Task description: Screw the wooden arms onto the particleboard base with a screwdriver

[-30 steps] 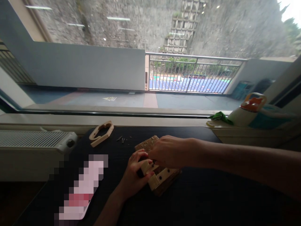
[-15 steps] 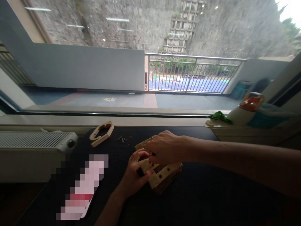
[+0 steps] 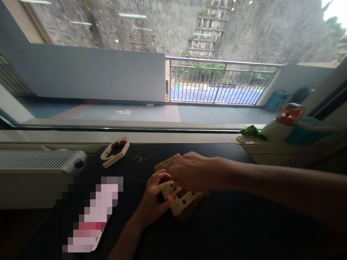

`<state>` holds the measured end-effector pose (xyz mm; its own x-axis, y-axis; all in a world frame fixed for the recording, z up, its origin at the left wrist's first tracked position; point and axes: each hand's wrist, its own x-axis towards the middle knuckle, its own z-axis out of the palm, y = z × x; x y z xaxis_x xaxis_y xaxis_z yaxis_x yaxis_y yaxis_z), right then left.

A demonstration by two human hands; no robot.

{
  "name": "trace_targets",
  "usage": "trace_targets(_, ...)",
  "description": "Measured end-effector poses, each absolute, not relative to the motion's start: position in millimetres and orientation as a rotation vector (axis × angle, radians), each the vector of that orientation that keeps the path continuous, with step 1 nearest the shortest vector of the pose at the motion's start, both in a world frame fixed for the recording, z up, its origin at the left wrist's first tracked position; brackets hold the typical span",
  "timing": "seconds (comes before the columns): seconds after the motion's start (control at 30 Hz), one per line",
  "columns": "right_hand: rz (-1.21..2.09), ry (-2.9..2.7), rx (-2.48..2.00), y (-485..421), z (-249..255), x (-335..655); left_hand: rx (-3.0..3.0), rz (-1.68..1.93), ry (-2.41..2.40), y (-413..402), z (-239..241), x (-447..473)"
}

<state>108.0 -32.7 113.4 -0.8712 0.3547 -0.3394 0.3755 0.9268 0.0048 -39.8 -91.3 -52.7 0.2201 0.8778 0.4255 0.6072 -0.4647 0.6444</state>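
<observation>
Nearest, on the left of the dark desk [image 3: 230,224], lies a flat pale thing [image 3: 93,213], too blurred to name. Just beyond it the left hand [image 3: 153,200] is clenched around the left end of the wooden assembly [image 3: 187,204]. This is pale square-edged blocks with small dark holes in their top faces, set on a brown, rough-textured board, all resting flat on the desk near its middle. The right hand [image 3: 191,171] lies over the assembly's far part, fingers curled down onto it. Whether they pinch anything I cannot tell.

Farther back, a few small screws [image 3: 138,158] lie loose, and a wooden loop-shaped piece [image 3: 114,151] sits near the desk's far left edge. Beyond are a white radiator [image 3: 35,160], a green cloth [image 3: 252,131] and a white jug with an orange lid [image 3: 284,124] on the sill.

Against half a second ago little differs. Both hands stay on the assembly, the loose parts lie where they did, and the whole scene sits slightly higher in view.
</observation>
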Motion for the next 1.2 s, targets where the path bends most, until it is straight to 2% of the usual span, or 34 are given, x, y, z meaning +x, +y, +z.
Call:
trace_targets(0.23, -0.035, 2.715, 0.655, -36.1, 116.4, 105.1, 2.155, 1.116, 1.38, -89.4, -57.2, -39.1)
trace_targets(0.43, -0.03, 2.651, 0.512, -38.2, 131.9, 100.8, 2.165, 1.131, 1.392, -88.8, -56.6, -38.9)
trace_targets(0.6, -0.055, 2.671, 0.478, -33.5, 126.3, 102.3, 2.186, 1.172, 1.37, -88.0, -58.5, -39.8)
trace_targets(0.83, -0.145, 2.719, 0.828, -20.8, 117.3, 119.8, 2.197, 1.209, 1.335, -86.9, -60.7, -39.8)
trace_targets(1.2, -0.016, 2.787, 0.889, -21.7, 120.7, 151.4, 2.192, 1.153, 1.359, -87.2, -60.1, -39.4)
